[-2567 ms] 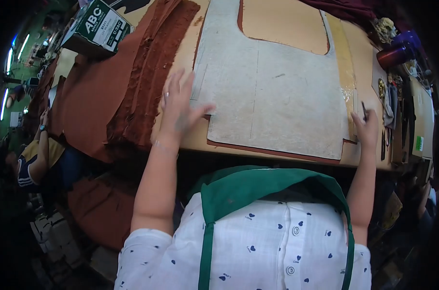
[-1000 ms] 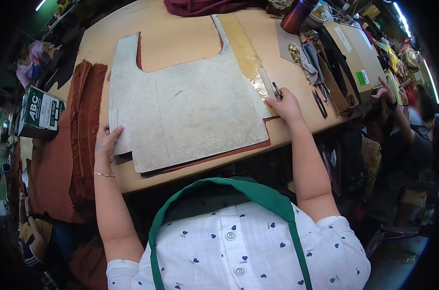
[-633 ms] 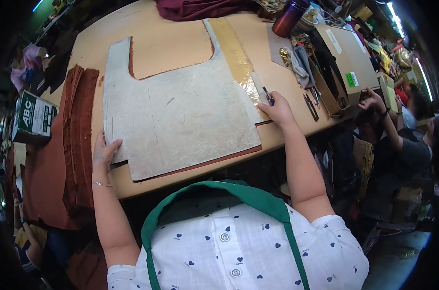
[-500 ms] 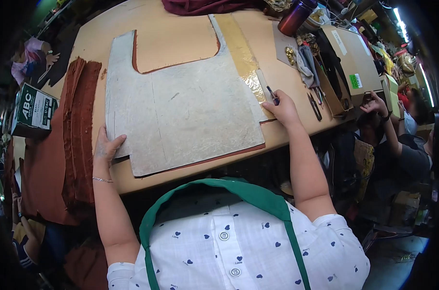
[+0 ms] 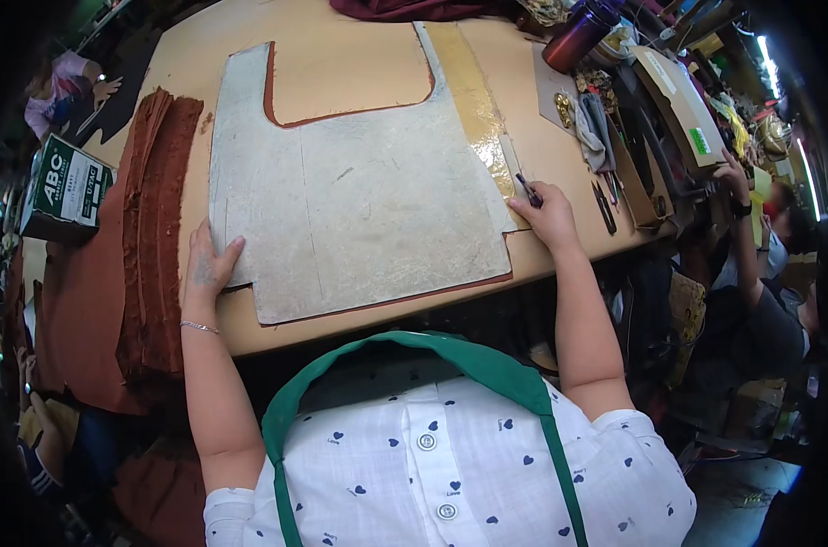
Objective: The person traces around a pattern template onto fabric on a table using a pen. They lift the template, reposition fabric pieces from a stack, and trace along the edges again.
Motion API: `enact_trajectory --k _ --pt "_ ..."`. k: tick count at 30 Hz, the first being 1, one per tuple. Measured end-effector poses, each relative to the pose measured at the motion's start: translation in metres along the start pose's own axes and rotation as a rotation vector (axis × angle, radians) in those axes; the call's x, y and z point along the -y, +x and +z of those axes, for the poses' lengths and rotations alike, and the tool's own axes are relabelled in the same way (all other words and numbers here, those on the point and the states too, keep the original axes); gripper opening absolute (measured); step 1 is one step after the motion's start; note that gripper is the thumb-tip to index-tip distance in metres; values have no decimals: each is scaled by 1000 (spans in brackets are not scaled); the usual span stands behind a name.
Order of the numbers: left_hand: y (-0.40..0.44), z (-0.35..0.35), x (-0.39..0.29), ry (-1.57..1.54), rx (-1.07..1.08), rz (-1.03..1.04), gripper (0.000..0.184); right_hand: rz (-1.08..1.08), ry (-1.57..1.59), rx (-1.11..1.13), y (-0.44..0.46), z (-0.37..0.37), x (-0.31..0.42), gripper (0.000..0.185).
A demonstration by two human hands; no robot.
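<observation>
A large pale grey template (image 5: 368,201) with a U-shaped cut-out and a yellow taped strip (image 5: 473,100) along its right side lies over reddish-brown material (image 5: 460,288), whose edge shows below it. My left hand (image 5: 211,263) rests at the template's lower left edge, its thumb on top and apart from the fingers. At the lower right edge, my right hand (image 5: 546,214) is closed around a dark pen (image 5: 527,190), with its thumb by the template's corner.
Folded reddish-brown strips (image 5: 159,228) and a green ABC box (image 5: 67,191) are at left. A metallic bottle (image 5: 580,36), grey cloth (image 5: 595,132), dark scissors (image 5: 605,207) and a cardboard box (image 5: 678,105) are at right. Co-workers (image 5: 63,91) (image 5: 751,255) are on both sides.
Compared with the oldest frame, my left hand has come down onto the template's left edge and my right hand onto its right edge. A co-worker's hand at right has moved up to the cardboard box.
</observation>
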State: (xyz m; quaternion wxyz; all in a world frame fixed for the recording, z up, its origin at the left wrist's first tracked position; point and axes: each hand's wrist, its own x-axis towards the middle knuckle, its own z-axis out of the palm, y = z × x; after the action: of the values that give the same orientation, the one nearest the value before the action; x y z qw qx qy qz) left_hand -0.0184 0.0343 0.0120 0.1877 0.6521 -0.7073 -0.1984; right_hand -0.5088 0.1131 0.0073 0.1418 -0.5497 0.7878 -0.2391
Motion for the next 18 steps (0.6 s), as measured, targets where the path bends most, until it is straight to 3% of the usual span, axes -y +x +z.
enact_trajectory --k 11,18 --pt "-6 7 0 137 -83 63 65 -31 15 -2 -8 -3 2 44" --pt "-2 15 13 116 -133 25 71 -60 23 5 -8 -5 3 45"
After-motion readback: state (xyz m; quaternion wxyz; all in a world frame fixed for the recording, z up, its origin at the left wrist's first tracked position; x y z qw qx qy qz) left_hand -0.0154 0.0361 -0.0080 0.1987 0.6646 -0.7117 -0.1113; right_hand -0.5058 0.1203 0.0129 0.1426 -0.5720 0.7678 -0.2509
